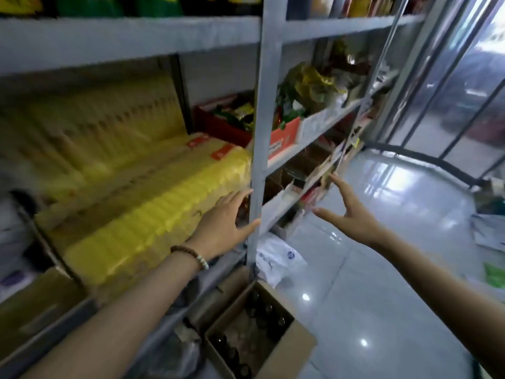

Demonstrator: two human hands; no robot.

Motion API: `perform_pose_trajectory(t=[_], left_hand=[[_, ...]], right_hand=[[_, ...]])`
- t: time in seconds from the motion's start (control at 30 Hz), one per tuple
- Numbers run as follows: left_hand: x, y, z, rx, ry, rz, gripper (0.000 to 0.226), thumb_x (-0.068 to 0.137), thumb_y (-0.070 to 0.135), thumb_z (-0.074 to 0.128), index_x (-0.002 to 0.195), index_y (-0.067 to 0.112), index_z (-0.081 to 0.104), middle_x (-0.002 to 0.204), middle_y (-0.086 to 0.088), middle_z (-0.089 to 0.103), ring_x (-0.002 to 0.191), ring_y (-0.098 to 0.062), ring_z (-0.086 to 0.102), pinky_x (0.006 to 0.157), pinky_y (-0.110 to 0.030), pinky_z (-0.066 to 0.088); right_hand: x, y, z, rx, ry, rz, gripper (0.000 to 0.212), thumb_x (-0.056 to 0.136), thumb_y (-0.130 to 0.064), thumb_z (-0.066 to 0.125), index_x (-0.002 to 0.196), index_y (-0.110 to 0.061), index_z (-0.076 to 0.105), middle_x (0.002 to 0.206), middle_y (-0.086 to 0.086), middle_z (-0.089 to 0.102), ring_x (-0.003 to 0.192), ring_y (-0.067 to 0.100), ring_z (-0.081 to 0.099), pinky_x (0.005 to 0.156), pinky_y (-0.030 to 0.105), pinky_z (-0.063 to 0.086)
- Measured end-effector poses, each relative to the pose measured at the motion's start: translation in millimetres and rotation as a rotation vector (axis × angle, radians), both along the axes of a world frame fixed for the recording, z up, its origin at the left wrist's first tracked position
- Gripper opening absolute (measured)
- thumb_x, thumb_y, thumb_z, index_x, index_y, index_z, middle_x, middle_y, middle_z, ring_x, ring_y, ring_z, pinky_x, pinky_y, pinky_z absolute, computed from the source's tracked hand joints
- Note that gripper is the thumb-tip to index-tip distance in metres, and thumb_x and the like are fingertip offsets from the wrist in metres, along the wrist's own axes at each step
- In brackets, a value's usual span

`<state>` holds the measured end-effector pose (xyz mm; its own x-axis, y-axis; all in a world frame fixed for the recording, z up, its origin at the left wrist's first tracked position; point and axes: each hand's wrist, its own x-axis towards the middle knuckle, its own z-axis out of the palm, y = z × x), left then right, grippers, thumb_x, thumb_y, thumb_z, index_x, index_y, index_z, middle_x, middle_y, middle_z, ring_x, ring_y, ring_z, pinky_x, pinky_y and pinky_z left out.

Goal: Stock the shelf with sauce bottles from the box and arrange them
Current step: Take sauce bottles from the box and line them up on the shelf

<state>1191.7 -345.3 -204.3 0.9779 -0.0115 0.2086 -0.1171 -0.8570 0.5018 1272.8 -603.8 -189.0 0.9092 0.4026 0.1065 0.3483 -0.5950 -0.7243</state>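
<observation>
Left forearm [109,324] cut off | box [289,348] bottles [273,325] dark, indistinct | shelf [131,42] blurred

We reach both arms forward, bare from the elbow down. Our left forearm [123,318] comes in from the lower left and runs up and to the right, with a bead bracelet [191,255] around the wrist. Our left hand [222,228] lies palm down, its fingers straight and close together and its thumb splayed out to the right. It grips nothing. Our right forearm [437,274] enters from the lower right edge and slants up to the left. Our right hand [355,214] is spread wide in the air, fingers straight and pointing up and away, thumb stretched toward the left hand. It holds nothing. The two hands are near each other but apart.
</observation>
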Motion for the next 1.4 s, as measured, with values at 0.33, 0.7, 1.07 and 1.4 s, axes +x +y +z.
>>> perform_pose_trajectory(t=[0.33, 0.7, 1.07, 1.4], left_hand=[[13.1, -10.0, -309.9, -0.158, 0.476, 0.055, 0.068, 0.081, 0.047, 0.065, 0.137, 0.019, 0.039, 0.138, -0.003, 0.047, 0.126, -0.019, 0.045, 0.101, -0.029, 0.038], [61.9, -29.1, -639.1, -0.333, 0.516, -0.062, 0.069, 0.075, 0.047, 0.072, 0.133, 0.023, 0.042, 0.13, 0.009, 0.049, 0.121, -0.009, 0.047, 0.098, -0.023, 0.037], [127.0, -57.3, -785.5, -0.426, 0.377, -0.296, 0.073, 0.068, 0.048, 0.076, 0.131, 0.03, 0.045, 0.126, 0.019, 0.051, 0.116, 0.004, 0.047, 0.091, -0.005, 0.034], [148.1, -72.9, -836.6, -0.547, 0.319, -0.354, 0.036, 0.074, 0.043, 0.073, 0.097, 0.019, 0.061, 0.097, -0.003, 0.067, 0.098, -0.018, 0.062, 0.089, -0.034, 0.047]], right_hand=[[-4.2, -29.1, -305.3, -0.015, 0.464, -0.094, 0.082, 0.076, -0.038, 0.076, 0.144, -0.025, 0.032, 0.147, -0.008, 0.035, 0.136, 0.014, 0.035, 0.11, 0.03, 0.031], [7.9, -47.3, -634.6, -0.141, 0.521, -0.103, 0.059, 0.075, -0.041, 0.076, 0.127, -0.03, 0.051, 0.123, -0.01, 0.058, 0.115, 0.007, 0.053, 0.099, 0.024, 0.042], [57.8, -42.4, -736.1, -0.246, 0.37, 0.142, 0.051, 0.071, -0.031, 0.083, 0.117, -0.019, 0.065, 0.109, -0.009, 0.068, 0.103, 0.002, 0.062, 0.092, 0.019, 0.049], [69.4, -26.8, -735.8, -0.621, 0.227, 0.196, 0.043, 0.07, -0.039, 0.081, 0.109, -0.023, 0.071, 0.102, -0.006, 0.072, 0.086, 0.005, 0.061, 0.065, 0.01, 0.04]])
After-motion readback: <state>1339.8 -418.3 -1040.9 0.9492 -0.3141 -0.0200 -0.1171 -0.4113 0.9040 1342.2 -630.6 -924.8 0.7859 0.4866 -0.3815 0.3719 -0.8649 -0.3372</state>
